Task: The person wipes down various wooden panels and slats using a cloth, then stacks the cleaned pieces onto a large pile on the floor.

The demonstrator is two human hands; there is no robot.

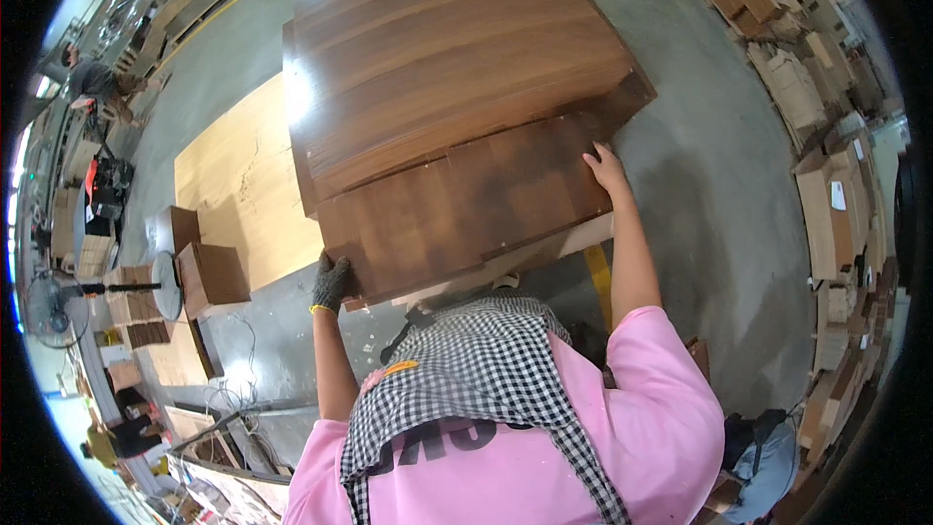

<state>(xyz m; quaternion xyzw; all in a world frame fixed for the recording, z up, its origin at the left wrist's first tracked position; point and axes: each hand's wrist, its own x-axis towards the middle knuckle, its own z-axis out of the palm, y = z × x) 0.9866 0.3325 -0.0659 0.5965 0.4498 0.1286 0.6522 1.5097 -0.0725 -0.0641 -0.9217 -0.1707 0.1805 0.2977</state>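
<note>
A long brown wood-grain board [466, 199] lies across in front of me, along the near side of a stack of wide brown panels [447, 58]. My left hand [332, 282], in a dark grey knitted glove with a yellow cuff, is closed around the board's near left corner. At the board's right end my bare right hand [606, 167] grips the edge, fingertips on top and the rest of the grip partly hidden. Lighter board edges [515, 260] show beneath the board's near side.
A pale plywood sheet [243, 170] lies left of the stack, near brown blocks [214, 277] and a standing fan [165, 285]. Flattened cartons and boards [836, 204] line the right side. A person [92, 83] is at far left, another [126, 433] at lower left.
</note>
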